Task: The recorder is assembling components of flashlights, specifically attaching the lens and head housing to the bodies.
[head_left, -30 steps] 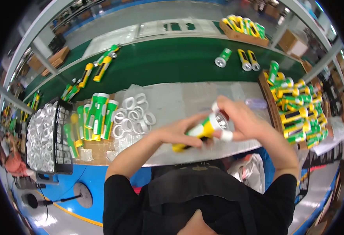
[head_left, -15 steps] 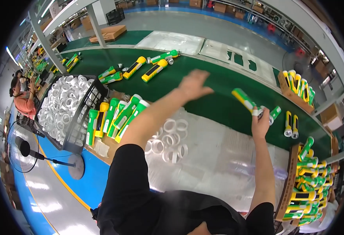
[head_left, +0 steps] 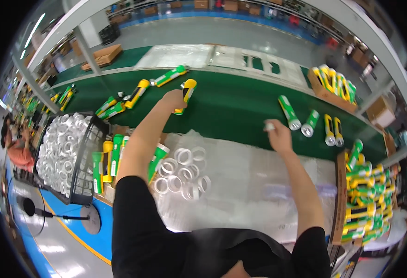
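Observation:
My left hand [head_left: 172, 100] is closed round a yellow-and-black flashlight [head_left: 190, 89] at the far side of the green belt. Close by on the belt lie a green flashlight [head_left: 170, 76] and another yellow-and-black one [head_left: 137, 94]. Over the near part of the belt, my right hand [head_left: 280, 136] has its fingers drawn together, with a white band at a fingertip and no flashlight in it. To its right rest two green flashlights [head_left: 287, 111] [head_left: 310, 123] and a pair of yellow-and-black ones [head_left: 329, 129], lenses toward me.
White rings [head_left: 183, 174] lie loose on the plastic-covered table [head_left: 240, 185]. A black crate [head_left: 85, 162] full of such rings stands left, beside a row of flashlights [head_left: 97, 172]. Cartons of flashlights stand at the right [head_left: 340, 199] and far right [head_left: 333, 98]. A fan base [head_left: 90, 218] is on the floor.
My left hand has moved left and closed round a yellow-and-black flashlight. My right hand has let go of a green flashlight and drawn left, away from it. The view has shifted.

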The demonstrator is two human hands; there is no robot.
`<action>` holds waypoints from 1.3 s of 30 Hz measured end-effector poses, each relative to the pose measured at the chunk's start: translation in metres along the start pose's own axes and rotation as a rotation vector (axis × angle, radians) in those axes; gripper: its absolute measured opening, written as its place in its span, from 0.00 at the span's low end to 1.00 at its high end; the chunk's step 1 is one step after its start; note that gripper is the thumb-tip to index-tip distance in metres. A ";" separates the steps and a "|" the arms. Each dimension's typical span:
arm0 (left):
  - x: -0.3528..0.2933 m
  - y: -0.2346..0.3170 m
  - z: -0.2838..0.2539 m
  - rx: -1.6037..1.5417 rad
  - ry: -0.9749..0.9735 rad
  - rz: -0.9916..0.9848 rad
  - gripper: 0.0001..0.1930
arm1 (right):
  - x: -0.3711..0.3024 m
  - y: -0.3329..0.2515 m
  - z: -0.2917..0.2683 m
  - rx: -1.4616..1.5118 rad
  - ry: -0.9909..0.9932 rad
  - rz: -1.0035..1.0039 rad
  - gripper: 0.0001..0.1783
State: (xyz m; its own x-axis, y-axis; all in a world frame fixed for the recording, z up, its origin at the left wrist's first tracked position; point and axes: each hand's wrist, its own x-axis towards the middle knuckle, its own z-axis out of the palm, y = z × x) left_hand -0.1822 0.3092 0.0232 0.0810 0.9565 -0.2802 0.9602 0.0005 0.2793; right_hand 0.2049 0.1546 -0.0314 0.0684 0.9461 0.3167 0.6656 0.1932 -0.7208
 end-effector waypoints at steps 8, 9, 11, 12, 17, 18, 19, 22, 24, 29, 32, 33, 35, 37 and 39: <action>-0.218 0.114 0.105 -0.507 -0.145 0.611 0.28 | -0.081 -0.088 0.014 0.829 0.020 0.475 0.26; -0.244 0.118 0.120 -0.502 -0.123 0.673 0.28 | -0.103 -0.092 0.011 0.932 0.093 0.448 0.23; -0.266 0.122 0.140 -0.402 -0.106 0.709 0.27 | -0.148 -0.098 -0.007 0.986 0.077 0.476 0.22; -0.273 0.125 0.142 -0.450 -0.022 0.744 0.25 | -0.170 -0.101 -0.017 1.046 0.055 0.488 0.22; -0.284 0.157 0.130 -0.642 0.593 1.131 0.16 | -0.245 -0.116 -0.042 0.965 -0.209 0.436 0.32; -0.290 0.155 0.131 -0.640 0.590 1.119 0.16 | -0.255 -0.117 -0.044 0.798 -0.308 0.332 0.33; -0.294 0.151 0.133 -0.725 0.226 1.161 0.16 | -0.263 -0.119 -0.045 0.630 -0.403 0.225 0.34; -0.303 0.130 0.130 -0.773 -0.369 0.976 0.15 | -0.278 -0.124 -0.052 0.563 -0.460 0.123 0.33; -0.311 0.123 0.135 -0.738 -0.590 0.771 0.14 | -0.284 -0.119 -0.050 0.541 -0.469 0.222 0.31; -0.340 0.134 0.166 -0.923 0.220 1.108 0.12 | -0.284 -0.126 -0.024 0.769 -0.313 0.279 0.33; -0.340 0.141 0.174 -0.839 0.193 1.218 0.12 | -0.286 -0.125 -0.016 0.793 -0.124 0.109 0.29; -0.338 0.145 0.177 -0.841 0.202 1.293 0.13 | -0.288 -0.127 -0.017 0.871 -0.126 0.172 0.27; -0.333 0.155 0.180 -0.962 0.107 1.147 0.14 | -0.284 -0.125 -0.021 0.946 -0.123 0.235 0.25; -0.313 0.165 0.190 -1.078 -0.004 0.999 0.16 | -0.282 -0.117 -0.031 1.199 -0.064 0.373 0.27; -0.264 0.170 0.210 -0.687 0.389 0.936 0.23 | -0.279 -0.118 -0.036 1.154 0.023 0.460 0.26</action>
State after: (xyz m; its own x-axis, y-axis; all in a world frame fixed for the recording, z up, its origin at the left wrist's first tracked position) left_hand 0.0160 -0.0048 -0.0482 0.4662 0.6935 0.5492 0.2241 -0.6932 0.6851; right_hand 0.1343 -0.1415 -0.0121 0.1431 0.9839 -0.1067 -0.4655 -0.0282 -0.8846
